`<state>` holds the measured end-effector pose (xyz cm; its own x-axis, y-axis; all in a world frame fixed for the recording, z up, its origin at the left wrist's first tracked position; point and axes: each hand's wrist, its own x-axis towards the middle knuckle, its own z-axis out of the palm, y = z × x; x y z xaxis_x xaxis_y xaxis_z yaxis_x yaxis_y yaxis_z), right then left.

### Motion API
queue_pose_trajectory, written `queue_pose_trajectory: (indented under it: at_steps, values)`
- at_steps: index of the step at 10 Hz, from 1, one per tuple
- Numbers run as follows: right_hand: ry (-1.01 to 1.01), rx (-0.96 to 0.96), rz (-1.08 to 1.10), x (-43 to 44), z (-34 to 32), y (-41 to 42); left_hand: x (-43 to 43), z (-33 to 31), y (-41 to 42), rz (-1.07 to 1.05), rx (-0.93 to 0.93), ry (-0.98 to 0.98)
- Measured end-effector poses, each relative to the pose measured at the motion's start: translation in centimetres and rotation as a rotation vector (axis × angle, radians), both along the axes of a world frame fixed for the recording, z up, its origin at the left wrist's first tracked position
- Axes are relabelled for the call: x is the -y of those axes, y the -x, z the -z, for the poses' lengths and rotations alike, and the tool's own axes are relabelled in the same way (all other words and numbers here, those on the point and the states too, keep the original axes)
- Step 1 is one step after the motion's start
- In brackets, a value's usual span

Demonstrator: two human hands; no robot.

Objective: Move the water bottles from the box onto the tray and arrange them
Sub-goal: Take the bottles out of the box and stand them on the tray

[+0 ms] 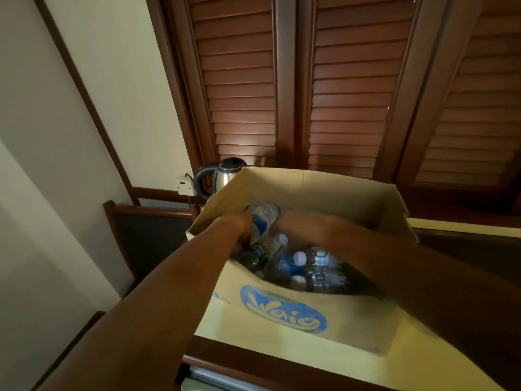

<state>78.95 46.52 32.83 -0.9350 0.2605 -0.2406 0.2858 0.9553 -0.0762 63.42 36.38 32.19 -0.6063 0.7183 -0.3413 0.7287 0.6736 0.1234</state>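
Head view, the only one: both bare forearms reach from the lower part of the frame into an open brown cardboard box (310,190) with a blue oval logo on its near wall, sitting at centre frame. Inside lie many clear plastic water bottles (304,263) with white caps and blue labels, jumbled at different angles in the shadowed bottom.

At the far left corner of the box one clear bottle with a blue label (263,218) stands out above the heap. Its long axis runs roughly from upper right to lower left, tilted rather than upright. The left hand (239,224) is at its left side, fingers curled toward it and seemingly touching; whether they have closed round it I cannot tell, since the fingertips are hidden behind the bottle. The right hand (298,224) lies just right of the same bottle, palm down, fingers dipping into the box; how far it is open, and whether it holds anything, is not visible.

So this bottle sits between the two hands, the left one looking nearer to a grip; lifting it would mean drawing it up along that tilt, clear of the box wall.

No tray is in view. A steel electric kettle with a black handle (222,176) stands behind the box, before brown louvred doors (352,94).
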Motion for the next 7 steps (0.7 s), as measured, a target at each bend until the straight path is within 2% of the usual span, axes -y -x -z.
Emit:
queue_pose_trajectory:
  at_steps: [1,2,3,4,5,6,7]
  values:
    - [0.149,-0.234,0.165,-2.3,-1.6,-1.6,0.4,-1.3,-0.3,0.019,-0.002,-0.157]
    - [0.119,-0.487,0.319,-4.3,-3.3,-3.4,-0.2,-1.6,1.0,0.001,0.001,-0.494]
    - [0.217,-0.624,0.462,-5.4,-4.3,-5.3,-0.5,-3.1,1.1,0.001,0.016,-0.631]
    - [0.221,-0.775,0.469,-5.9,-6.3,-7.8,-1.3,-5.8,0.6,0.056,-0.152,-0.650]
    - [0.219,-0.926,0.463,-6.3,-10.5,-11.6,-2.0,-10.1,-1.4,0.154,-0.225,-0.777]
    - [0.253,-1.058,0.507,-7.0,-15.0,-16.3,-3.0,-14.0,-5.2,0.249,-0.153,-1.007]
    - [0.223,-1.143,0.570,-7.7,-18.8,-21.4,-4.3,-17.2,-10.0,0.236,-0.023,-1.169]
